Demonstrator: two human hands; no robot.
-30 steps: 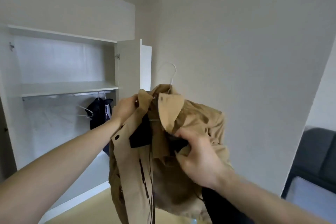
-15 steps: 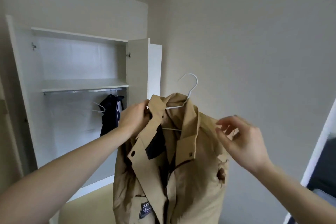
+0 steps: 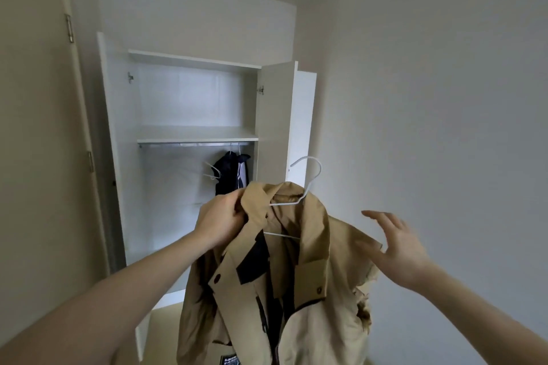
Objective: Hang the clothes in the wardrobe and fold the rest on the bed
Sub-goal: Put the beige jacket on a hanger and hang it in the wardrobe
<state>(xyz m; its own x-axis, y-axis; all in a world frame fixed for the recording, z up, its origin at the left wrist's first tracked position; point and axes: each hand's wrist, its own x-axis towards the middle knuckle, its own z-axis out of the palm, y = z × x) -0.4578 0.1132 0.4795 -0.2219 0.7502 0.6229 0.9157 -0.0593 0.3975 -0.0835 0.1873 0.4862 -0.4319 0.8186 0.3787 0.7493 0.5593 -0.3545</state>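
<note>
Wardrobe (image 3: 192, 133) backdrop, left hand (image 3: 221, 221) gripping jacket (image 3: 296, 290)

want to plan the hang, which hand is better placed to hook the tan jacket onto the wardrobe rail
Probably the left. The left hand already grips the tan jacket at its collar by the white hanger, on the rail side. The right hand is open, beside the shoulder.
</note>
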